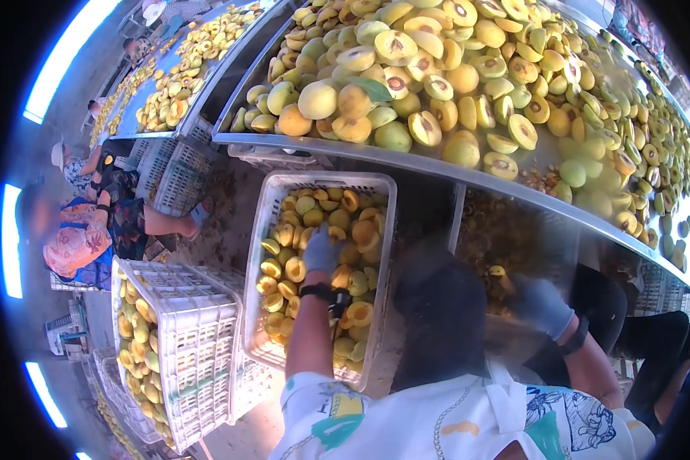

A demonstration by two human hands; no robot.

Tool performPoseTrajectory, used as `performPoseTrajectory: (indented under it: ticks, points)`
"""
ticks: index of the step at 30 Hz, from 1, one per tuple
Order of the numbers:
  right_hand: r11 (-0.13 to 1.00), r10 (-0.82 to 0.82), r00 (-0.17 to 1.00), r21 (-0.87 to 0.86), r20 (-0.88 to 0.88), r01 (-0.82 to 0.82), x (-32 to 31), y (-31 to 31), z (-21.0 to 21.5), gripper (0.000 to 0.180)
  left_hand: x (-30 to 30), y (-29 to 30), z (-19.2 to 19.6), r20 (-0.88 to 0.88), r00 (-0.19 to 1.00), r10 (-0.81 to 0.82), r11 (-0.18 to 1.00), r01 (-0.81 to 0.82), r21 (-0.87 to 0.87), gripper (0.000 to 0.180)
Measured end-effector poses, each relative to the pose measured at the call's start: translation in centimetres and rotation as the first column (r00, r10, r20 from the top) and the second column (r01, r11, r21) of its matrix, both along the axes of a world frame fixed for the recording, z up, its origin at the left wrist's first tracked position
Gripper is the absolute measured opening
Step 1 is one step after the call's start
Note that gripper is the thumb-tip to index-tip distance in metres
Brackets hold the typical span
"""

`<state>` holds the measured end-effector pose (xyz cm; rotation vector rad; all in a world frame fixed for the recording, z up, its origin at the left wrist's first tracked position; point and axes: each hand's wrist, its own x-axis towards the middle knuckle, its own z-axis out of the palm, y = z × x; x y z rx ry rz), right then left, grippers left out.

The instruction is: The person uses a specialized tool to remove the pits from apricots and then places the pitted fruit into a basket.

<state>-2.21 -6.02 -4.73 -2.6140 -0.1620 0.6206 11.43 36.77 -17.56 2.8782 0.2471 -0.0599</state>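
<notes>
My left hand (322, 251), in a grey glove, reaches down onto the halved apricots (295, 268) in a white plastic crate (254, 284). Its fingertips are lost among the fruit, so their grip is hidden. To the right, my right hand (543, 305), gloved too and smeared by motion, is below the table's edge. Its fingers appear curled, with a small yellow apricot piece (498, 271) right at their tips. Beneath that piece lies a heap of brown pits and scraps (483, 230). Dark bands circle both wrists.
A metal-rimmed table (406, 159) heaped with apricots, many halved, spans the far side. Stacked white crates (199, 345) of fruit stand at the left. Another fruit-covered table (142, 136) is at the far left, near a seated person (80, 238). Dark-clothed legs (652, 337) show at the right.
</notes>
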Motion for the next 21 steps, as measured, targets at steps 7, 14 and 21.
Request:
performPoseTrajectory:
  ticks: [7, 14, 21]
  points:
    - [0.999, -0.01, 1.0, -0.031, -0.028, 0.009, 0.4, -0.2, -0.7, 0.034, 2.2, -3.1, -1.1, 0.017, 0.999, 0.047, 0.933, -0.05, 0.356, 0.023]
    - [1.0, 0.026, 1.0, 0.017, 0.003, -0.026, 0.7, 1.0, 0.4, 0.029, 0.0, -3.1, 0.1, -0.143, 0.936, -0.321, 0.933, 0.338, 0.122, 0.021]
    - [1.0, 0.001, 1.0, 0.011, -0.007, -0.001, 0.8, 0.8, -0.1, 0.027, -7.5, -2.7, -2.1, 0.167, 0.972, -0.165, 0.98, 0.142, 0.137, 0.049]
